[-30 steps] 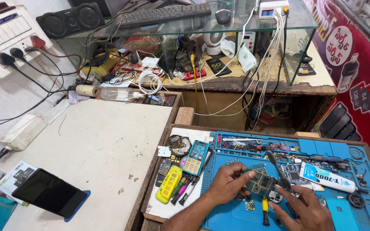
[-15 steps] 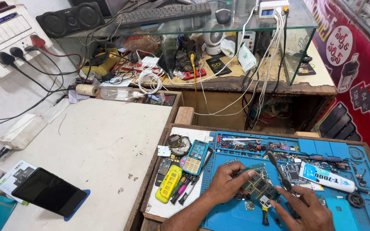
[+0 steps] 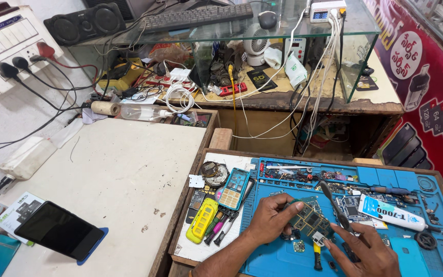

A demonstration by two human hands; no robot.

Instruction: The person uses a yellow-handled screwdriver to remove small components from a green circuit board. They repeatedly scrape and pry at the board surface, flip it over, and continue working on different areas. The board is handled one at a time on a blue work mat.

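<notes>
Surface: a blue work mat (image 3: 370, 179) in a wooden tray fills the lower right of the frame; a bare pale counter (image 3: 119, 174) lies at centre left.
Room: a cluttered repair bench, with a glass shelf (image 3: 283, 23) carrying a keyboard (image 3: 196, 15) at top centre.
Circuit board (image 3: 309, 219): at lower centre over the mat, long axis running upper left to lower right.
Left hand (image 3: 273, 220): fingers pinched on the board's left edge.
Right hand (image 3: 367, 251): closed around a dark-handled tool (image 3: 334, 208) whose shaft slants toward the upper left, above the board.

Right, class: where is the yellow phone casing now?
Head view: the yellow phone casing lies on the white tray, left of the left hand, below the blue keypad phone.
</notes>
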